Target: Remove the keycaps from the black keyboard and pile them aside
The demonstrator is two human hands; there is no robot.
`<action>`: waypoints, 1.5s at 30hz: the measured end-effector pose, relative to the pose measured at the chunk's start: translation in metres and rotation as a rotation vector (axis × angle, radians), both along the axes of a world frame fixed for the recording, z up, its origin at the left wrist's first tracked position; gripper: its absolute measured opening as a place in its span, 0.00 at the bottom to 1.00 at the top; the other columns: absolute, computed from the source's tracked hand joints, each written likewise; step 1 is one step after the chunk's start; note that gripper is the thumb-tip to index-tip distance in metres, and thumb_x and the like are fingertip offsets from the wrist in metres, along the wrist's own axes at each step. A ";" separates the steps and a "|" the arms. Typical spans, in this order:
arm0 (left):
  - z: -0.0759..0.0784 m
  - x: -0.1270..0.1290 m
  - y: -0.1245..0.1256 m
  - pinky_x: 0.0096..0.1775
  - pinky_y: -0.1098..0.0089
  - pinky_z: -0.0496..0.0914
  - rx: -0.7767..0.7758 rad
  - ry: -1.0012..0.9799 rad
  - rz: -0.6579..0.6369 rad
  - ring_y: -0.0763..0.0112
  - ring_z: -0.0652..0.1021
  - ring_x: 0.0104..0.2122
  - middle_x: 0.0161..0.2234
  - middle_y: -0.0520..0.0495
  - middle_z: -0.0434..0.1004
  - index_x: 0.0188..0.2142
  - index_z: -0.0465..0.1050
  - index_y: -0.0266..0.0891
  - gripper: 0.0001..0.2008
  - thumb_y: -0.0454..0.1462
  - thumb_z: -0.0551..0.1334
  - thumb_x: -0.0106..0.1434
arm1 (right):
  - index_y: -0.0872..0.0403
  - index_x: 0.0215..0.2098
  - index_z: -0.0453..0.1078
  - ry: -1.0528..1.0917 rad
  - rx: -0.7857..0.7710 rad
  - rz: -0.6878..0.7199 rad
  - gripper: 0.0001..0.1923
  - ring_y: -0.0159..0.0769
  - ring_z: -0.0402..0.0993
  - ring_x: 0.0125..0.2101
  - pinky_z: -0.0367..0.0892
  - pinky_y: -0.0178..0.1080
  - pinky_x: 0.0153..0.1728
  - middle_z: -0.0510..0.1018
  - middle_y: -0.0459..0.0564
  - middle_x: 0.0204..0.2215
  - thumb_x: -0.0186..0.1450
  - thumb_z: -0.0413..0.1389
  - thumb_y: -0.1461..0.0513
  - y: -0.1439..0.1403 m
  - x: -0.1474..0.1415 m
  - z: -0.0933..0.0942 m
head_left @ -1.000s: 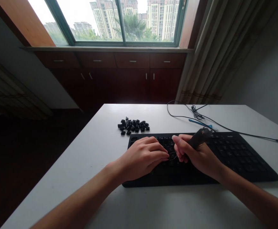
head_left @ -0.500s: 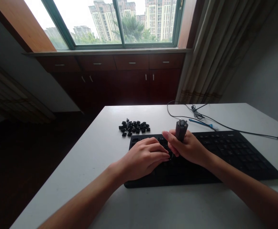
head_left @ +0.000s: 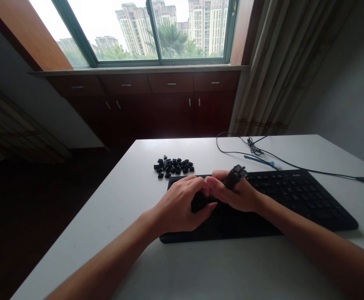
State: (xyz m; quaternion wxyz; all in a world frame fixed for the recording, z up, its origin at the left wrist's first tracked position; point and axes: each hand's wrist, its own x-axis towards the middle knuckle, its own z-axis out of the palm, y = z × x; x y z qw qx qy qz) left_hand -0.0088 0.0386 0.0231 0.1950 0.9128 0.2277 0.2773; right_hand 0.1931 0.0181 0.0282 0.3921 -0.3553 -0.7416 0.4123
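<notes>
You are working at the left end of a black keyboard (head_left: 294, 196) on a white table (head_left: 122, 200), both hands meeting over the upper-left keys. Your right hand (head_left: 238, 196) is closed around a dark keycap puller (head_left: 234, 177), its handle tilting up and to the right out of your fist, its working end hidden between your fingers. Your left hand (head_left: 178, 206) is curled with its fingertips pressing on something dark, seemingly a keycap (head_left: 200, 202), right where the two hands are touching; whether it is pinching it or only steadying it cannot be told.

To do this well, you are best keeping the puller upright over the cap, seating its wire loops squarely under opposite edges, and lifting straight rather than levering sideways, while the left hand is holding the board flat so it is not rising with the pull.

The keycap is lying directly under your fingertips, between the two hands. A loose pile of removed keycaps (head_left: 173, 166) is sitting on the table just beyond the keyboard's top-left corner, near your left hand. The keyboard's cable (head_left: 294, 166) is trailing off to the right, beside a small blue tool (head_left: 258, 159).
</notes>
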 end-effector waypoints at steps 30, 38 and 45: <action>-0.023 0.038 -0.019 0.44 0.53 0.73 -0.122 -0.107 0.189 0.53 0.76 0.39 0.42 0.40 0.76 0.46 0.66 0.40 0.19 0.36 0.64 0.54 | 0.52 0.24 0.63 -0.073 0.105 -0.345 0.22 0.35 0.65 0.22 0.62 0.38 0.25 0.68 0.45 0.19 0.73 0.49 0.51 -0.011 -0.008 -0.017; -0.028 0.039 -0.016 0.51 0.46 0.72 -0.056 -0.134 0.158 0.46 0.78 0.45 0.47 0.36 0.77 0.56 0.65 0.40 0.30 0.37 0.63 0.53 | 0.52 0.27 0.65 -0.145 0.108 -0.207 0.22 0.37 0.68 0.26 0.64 0.40 0.31 0.70 0.46 0.22 0.74 0.46 0.51 -0.011 -0.008 0.000; -0.030 0.036 -0.018 0.60 0.40 0.64 -0.026 -0.072 0.157 0.39 0.70 0.59 0.62 0.31 0.66 0.61 0.62 0.38 0.34 0.36 0.63 0.53 | 0.53 0.21 0.64 -0.041 -0.116 -0.067 0.28 0.31 0.59 0.18 0.56 0.35 0.20 0.62 0.43 0.16 0.72 0.48 0.45 -0.009 -0.008 -0.001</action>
